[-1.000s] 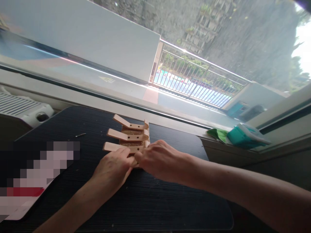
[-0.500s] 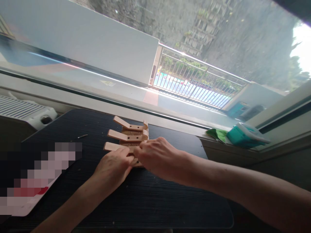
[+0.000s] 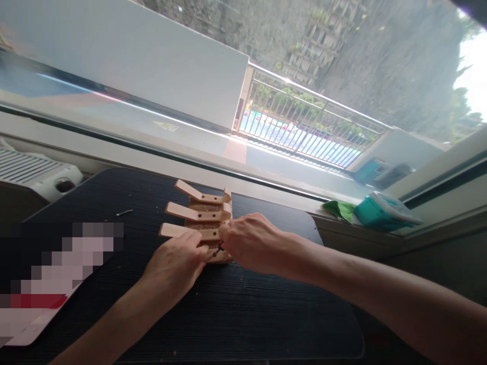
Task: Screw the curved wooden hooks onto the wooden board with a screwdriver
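A pale wooden rack point(image 3: 201, 217) with three angled pegs lies on the dark ribbed mat point(image 3: 243, 314). My left hand point(image 3: 175, 266) rests palm down on the rack's near end, fingers curled over the wood and holding it. My right hand point(image 3: 249, 241) is just right of it, fingers pinched together at the rack's near right corner. A small dark screw point(image 3: 218, 250) shows between the two hands, at my right fingertips. The rack's nearest part is hidden under my hands.
A loose screw point(image 3: 125, 212) lies on the mat to the left. A white paper with a red stripe point(image 3: 34, 309) sits at the front left. A teal box point(image 3: 382, 213) and green cloth point(image 3: 340, 209) lie on the windowsill point(image 3: 266, 185). A white appliance point(image 3: 38, 172) stands far left.
My right hand has shifted slightly right and up off the rack's corner, and the small dark screw now shows between the hands. My left hand stays on the rack.
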Available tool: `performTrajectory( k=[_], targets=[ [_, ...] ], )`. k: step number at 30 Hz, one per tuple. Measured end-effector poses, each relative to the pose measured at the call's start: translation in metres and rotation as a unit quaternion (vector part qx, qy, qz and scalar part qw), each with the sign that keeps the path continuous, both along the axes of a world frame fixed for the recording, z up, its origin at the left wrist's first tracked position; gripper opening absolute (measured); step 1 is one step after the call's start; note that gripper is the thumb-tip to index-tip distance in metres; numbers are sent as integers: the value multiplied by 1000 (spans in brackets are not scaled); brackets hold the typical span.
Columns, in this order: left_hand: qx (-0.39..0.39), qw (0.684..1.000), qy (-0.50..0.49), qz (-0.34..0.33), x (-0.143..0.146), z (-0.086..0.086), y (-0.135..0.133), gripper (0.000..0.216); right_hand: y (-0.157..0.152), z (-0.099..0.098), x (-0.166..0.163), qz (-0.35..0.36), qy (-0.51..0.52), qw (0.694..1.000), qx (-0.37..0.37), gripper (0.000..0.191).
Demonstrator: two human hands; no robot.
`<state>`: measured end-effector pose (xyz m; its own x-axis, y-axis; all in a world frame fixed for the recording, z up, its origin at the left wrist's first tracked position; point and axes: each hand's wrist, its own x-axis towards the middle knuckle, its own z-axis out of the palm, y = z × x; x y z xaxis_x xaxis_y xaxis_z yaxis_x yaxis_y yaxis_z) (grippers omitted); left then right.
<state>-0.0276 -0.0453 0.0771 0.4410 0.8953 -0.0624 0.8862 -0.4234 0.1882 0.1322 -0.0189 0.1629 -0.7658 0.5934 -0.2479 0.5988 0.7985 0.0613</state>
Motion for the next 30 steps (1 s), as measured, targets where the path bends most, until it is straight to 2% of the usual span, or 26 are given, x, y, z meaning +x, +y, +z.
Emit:
performTrajectory(
  k=[5,9,13,21,23,27,30],
  targets=[
    [20,1000,5,-7,-1,-1,-3,26,-7,-3,2,-12,7,1000,21,14],
    [25,1000,5,1,-2,-2,-3,23,-16,4,-1,36,41,997,56,17],
    [7,1000,-6,9,-1,0,-3,20,-18,10,-8,88,-13,995,52,24],
    [-15,1000,0,6,-1,0,1,25,-7,-11,-7,123,22,990,63,25],
    [-14,1000,11,-4,-1,-1,2,25,-4,-9,-6,109,28,992,48,24],
    [2,1000,11,-6,-2,-2,1,25,-2,-3,-5,21,-32,999,5,27],
    [16,1000,5,-2,-3,-5,0,27,-3,-1,-4,-22,-42,999,2,23]
  ],
)
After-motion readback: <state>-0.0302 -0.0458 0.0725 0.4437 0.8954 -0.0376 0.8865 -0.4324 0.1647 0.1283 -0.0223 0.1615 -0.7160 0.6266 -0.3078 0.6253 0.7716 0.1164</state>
